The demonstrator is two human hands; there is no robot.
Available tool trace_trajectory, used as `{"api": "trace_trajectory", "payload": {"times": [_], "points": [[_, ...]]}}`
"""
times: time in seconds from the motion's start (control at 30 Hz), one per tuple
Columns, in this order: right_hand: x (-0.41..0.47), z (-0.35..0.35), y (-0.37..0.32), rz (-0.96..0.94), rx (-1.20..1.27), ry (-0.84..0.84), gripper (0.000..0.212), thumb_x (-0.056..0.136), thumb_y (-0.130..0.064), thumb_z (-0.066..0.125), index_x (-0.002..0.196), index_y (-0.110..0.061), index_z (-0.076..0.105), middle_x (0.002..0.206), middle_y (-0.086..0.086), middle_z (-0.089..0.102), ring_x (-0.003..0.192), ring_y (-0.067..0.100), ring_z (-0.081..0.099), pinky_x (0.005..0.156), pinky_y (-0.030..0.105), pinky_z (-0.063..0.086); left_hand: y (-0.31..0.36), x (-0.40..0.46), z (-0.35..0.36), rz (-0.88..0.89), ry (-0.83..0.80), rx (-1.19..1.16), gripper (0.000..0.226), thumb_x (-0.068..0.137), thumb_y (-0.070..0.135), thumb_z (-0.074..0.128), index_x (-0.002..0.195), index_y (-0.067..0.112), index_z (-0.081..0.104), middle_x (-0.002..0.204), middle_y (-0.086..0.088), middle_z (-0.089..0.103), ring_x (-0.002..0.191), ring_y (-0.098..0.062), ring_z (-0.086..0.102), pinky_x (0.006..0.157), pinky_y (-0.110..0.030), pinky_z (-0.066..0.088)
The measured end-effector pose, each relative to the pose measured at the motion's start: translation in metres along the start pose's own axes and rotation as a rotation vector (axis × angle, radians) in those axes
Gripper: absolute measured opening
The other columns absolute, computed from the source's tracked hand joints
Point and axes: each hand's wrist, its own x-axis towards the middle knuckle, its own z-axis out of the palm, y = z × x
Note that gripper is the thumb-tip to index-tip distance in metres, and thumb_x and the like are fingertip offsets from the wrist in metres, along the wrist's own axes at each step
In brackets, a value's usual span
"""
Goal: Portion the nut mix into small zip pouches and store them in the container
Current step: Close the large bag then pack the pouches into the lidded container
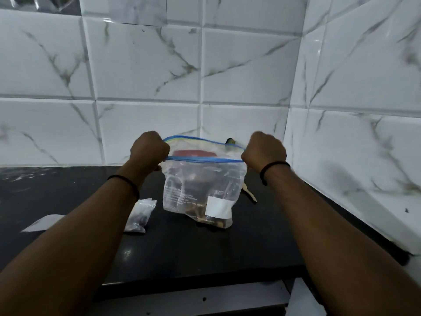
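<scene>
Head view: a large clear plastic zip bag with a blue seal strip [200,179] hangs upright between both fists, its bottom resting on the black stone counter [205,242], nut mix settled at the base. The left hand [149,149] and right hand [265,150] each grip one end of the strip, fingers curled tight; the mouth's long axis runs left to right, lips parted. A small filled clear pouch [140,215] lies nearer the left arm.

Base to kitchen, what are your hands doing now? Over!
Left hand and right hand grip clear blue-zip nut bag, mouth pulled open. Small filled clear pouch left on black counter. Nothing blocking.
</scene>
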Motion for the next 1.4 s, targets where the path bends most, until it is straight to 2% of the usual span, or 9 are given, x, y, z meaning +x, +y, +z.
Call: {"api": "trace_trajectory", "payload": {"times": [0.1, 0.23, 0.33, 0.47, 0.77, 1.03, 1.17, 1.3, 1.4], "points": [[0.011, -0.023, -0.022, -0.125, -0.265, 0.125, 0.024, 0.086, -0.005, 0.052, 0.107, -0.007, 0.064, 0.111, 0.016, 0.066, 0.108, 0.037, 0.063, 0.075, 0.031, 0.041, 0.022, 0.003, -0.018, 0.059, 0.076, 0.055, 0.01, 0.071, 0.005, 0.057, 0.08, 0.006, 0.059, 0.072, -0.012, 0.063, 0.055, -0.03, 0.064, 0.06, -0.03, 0.054], [0.034, -0.027, -0.018, -0.126, -0.121, 0.139, 0.013, 0.074, -0.007, 0.051, 0.081, -0.006, 0.062, 0.084, 0.01, 0.07, 0.078, 0.032, 0.07, 0.072, 0.035, 0.059, 0.04, 0.008, -0.046, -0.206, -0.201, -0.454, 0.024, 0.078, 0.011, 0.071, 0.068, 0.009, 0.049, 0.065, -0.006, 0.042, 0.049, -0.018, 0.032, 0.046, -0.018, 0.033], [0.033, -0.024, -0.007, -0.07, -0.013, 0.109, 0.014, 0.073, -0.006, 0.051, 0.077, -0.004, 0.065, 0.072, 0.012, 0.069, 0.065, 0.032, 0.069, 0.067, 0.042, 0.062, 0.04, 0.014, -0.052, -0.273, -0.342, -0.446, 0.034, 0.082, 0.031, 0.073, 0.065, 0.015, 0.048, 0.063, -0.001, 0.043, 0.047, -0.014, 0.028, 0.037, -0.012, 0.027], [0.028, -0.017, 0.004, -0.013, 0.131, 0.021, 0.014, 0.074, -0.005, 0.055, 0.074, -0.003, 0.069, 0.062, 0.008, 0.072, 0.054, 0.025, 0.071, 0.062, 0.045, 0.063, 0.03, 0.018, -0.044, -0.248, -0.474, -0.438, 0.033, 0.085, 0.019, 0.073, 0.064, 0.014, 0.048, 0.051, 0.001, 0.041, 0.038, -0.01, 0.03, 0.037, -0.014, 0.026], [0.032, -0.031, -0.016, -0.123, -0.265, 0.255, 0.006, 0.085, -0.006, 0.055, 0.09, -0.009, 0.058, 0.092, 0.01, 0.06, 0.091, 0.034, 0.061, 0.069, 0.03, 0.04, 0.025, 0.019, -0.029, 0.118, 0.071, 0.221, 0.006, 0.071, 0.006, 0.06, 0.076, 0.004, 0.061, 0.061, -0.008, 0.068, 0.055, -0.025, 0.066, 0.057, -0.025, 0.051], [0.036, -0.021, 0.028, -0.04, 0.766, -0.072, 0.024, 0.093, -0.037, 0.066, 0.098, -0.015, 0.071, 0.083, -0.002, 0.06, 0.072, 0.015, 0.051, 0.065, 0.027, 0.042, 0.002, 0.028, -0.051, 0.127, -0.348, -0.618, 0.023, 0.087, 0.029, 0.072, 0.088, 0.006, 0.071, 0.065, -0.002, 0.045, 0.052, -0.014, 0.036, 0.05, -0.025, 0.029], [0.017, 0.016, 0.06, 0.014, 0.983, -0.251, 0.03, 0.086, -0.049, 0.065, 0.105, -0.026, 0.063, 0.11, -0.002, 0.065, 0.103, 0.021, 0.06, 0.086, 0.032, 0.047, -0.047, 0.022, -0.022, 0.209, -0.329, -0.806, 0.049, 0.069, 0.052, 0.075, 0.106, 0.021, 0.067, 0.076, 0.01, 0.057, 0.069, -0.008, 0.047, 0.066, -0.026, 0.036], [0.008, 0.038, 0.067, -0.043, 0.923, -0.333, 0.059, 0.073, -0.052, 0.074, 0.124, -0.028, 0.059, 0.12, -0.005, 0.069, 0.117, 0.014, 0.062, 0.097, 0.04, 0.05, -0.085, 0.027, 0.006, 0.128, -0.197, -1.164, 0.053, 0.082, 0.024, 0.076, 0.129, 0.022, 0.052, 0.092, 0.004, 0.061, 0.08, -0.011, 0.052, 0.074, -0.025, 0.04], [0.016, 0.044, 0.054, -0.002, 0.882, -0.254, 0.056, 0.081, -0.046, 0.076, 0.128, -0.021, 0.058, 0.118, -0.001, 0.068, 0.109, 0.012, 0.064, 0.091, 0.037, 0.052, -0.091, 0.033, 0.018, 0.083, -0.124, -1.005, 0.058, 0.086, 0.022, 0.075, 0.138, 0.018, 0.049, 0.106, -0.001, 0.062, 0.095, -0.015, 0.056, 0.081, -0.03, 0.041]]}}
